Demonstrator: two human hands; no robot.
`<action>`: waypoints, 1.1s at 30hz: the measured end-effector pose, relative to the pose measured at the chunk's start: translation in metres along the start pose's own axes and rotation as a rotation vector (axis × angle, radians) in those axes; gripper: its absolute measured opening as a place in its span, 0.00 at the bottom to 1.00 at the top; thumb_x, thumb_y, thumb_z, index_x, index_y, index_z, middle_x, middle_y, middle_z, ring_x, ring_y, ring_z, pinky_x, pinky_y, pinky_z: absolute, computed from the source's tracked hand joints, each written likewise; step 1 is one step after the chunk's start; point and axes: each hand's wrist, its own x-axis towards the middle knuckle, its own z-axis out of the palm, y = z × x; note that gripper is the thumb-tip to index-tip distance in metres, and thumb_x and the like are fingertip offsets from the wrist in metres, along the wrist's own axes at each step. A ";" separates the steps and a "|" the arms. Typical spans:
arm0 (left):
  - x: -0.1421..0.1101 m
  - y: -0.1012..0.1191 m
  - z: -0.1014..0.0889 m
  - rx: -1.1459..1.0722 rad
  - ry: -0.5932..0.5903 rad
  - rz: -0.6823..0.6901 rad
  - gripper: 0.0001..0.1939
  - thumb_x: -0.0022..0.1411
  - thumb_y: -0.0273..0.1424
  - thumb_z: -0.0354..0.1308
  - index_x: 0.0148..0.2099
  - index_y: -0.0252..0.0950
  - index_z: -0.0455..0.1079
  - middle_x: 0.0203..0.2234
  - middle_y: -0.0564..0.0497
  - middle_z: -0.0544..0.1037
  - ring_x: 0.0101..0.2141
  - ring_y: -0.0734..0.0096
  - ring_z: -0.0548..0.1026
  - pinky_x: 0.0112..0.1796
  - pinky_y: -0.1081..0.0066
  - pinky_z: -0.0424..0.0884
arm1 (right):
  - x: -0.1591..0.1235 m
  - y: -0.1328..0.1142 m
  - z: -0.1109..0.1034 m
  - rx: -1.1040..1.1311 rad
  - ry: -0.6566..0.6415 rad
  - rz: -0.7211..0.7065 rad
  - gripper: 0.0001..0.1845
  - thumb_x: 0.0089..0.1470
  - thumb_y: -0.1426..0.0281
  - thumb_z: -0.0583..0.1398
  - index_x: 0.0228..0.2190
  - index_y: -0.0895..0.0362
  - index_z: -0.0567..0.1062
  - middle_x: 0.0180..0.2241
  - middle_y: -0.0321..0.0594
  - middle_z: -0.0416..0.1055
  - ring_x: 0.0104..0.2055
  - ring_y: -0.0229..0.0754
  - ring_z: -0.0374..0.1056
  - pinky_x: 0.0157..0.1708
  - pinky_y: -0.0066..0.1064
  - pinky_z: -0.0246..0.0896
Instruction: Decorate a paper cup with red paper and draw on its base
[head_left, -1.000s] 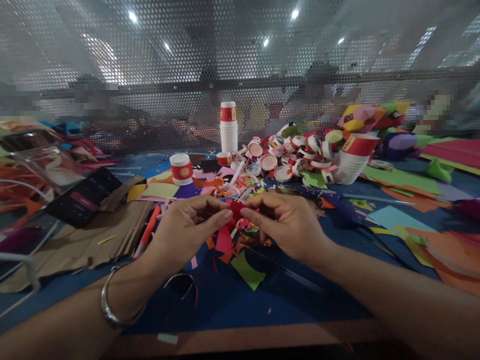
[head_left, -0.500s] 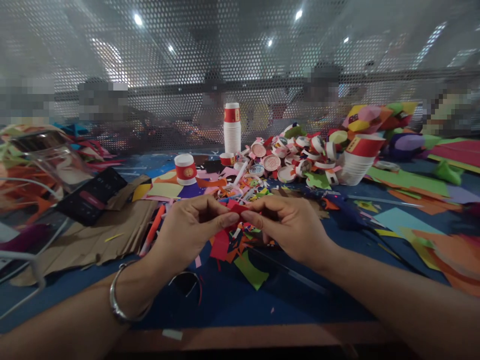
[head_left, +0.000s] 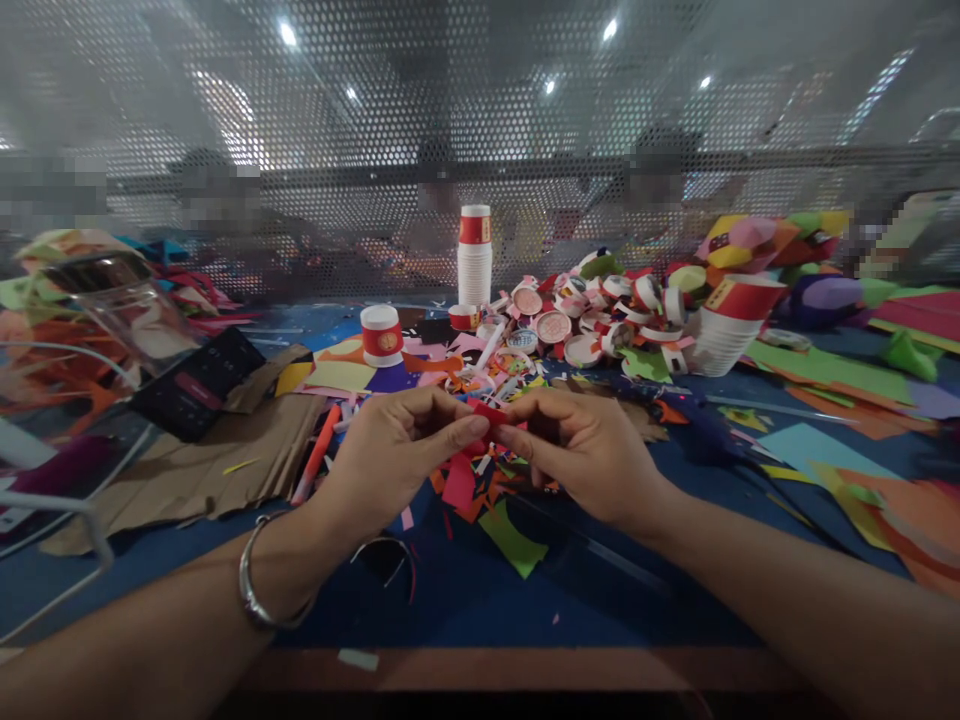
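A small piece of red paper (head_left: 489, 412) is pinched between my two hands above the middle of the table. My left hand (head_left: 397, 445), with a silver bangle on its wrist, grips the paper's left side between thumb and fingers. On its right side, the thumb and fingertips of my right hand (head_left: 589, 450) close on the same piece. Below the hands lie many coloured paper scraps, among them a green scrap (head_left: 512, 537) and a red strip (head_left: 459, 482). My fingers partly cover the held paper, so its full shape is hidden.
Cardboard (head_left: 225, 465) lies at the left, with a dark phone-like device (head_left: 196, 385) and a glass jar (head_left: 142, 310) behind it. A red-banded paper cup (head_left: 382, 338), a tall cup stack (head_left: 475, 265) and a heap of cut cup pieces (head_left: 555, 327) stand further back. A blue glue gun (head_left: 697, 425) lies right.
The whole view has shifted slightly, so things appear a little further right. Both hands still pinch the red paper, and my fingertips have moved slightly apart around it.
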 end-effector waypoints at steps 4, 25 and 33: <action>0.001 0.000 -0.001 -0.016 -0.015 0.035 0.07 0.59 0.33 0.69 0.35 0.36 0.77 0.28 0.53 0.81 0.31 0.73 0.78 0.36 0.73 0.75 | 0.001 -0.001 -0.001 0.020 -0.008 0.018 0.12 0.56 0.60 0.68 0.33 0.57 0.77 0.20 0.28 0.66 0.17 0.30 0.64 0.17 0.22 0.58; -0.007 0.007 0.001 0.076 -0.037 0.145 0.17 0.63 0.28 0.66 0.51 0.40 0.64 0.31 0.55 0.83 0.32 0.73 0.80 0.35 0.73 0.74 | 0.003 -0.005 -0.003 0.129 0.011 0.090 0.15 0.55 0.58 0.69 0.35 0.56 0.76 0.24 0.30 0.70 0.17 0.29 0.66 0.17 0.21 0.61; -0.004 0.007 -0.001 0.111 -0.061 0.145 0.18 0.62 0.29 0.66 0.51 0.39 0.65 0.30 0.54 0.81 0.30 0.73 0.78 0.33 0.73 0.73 | 0.004 -0.006 -0.004 0.165 -0.035 0.123 0.16 0.56 0.57 0.68 0.35 0.57 0.75 0.21 0.28 0.68 0.16 0.30 0.65 0.17 0.22 0.58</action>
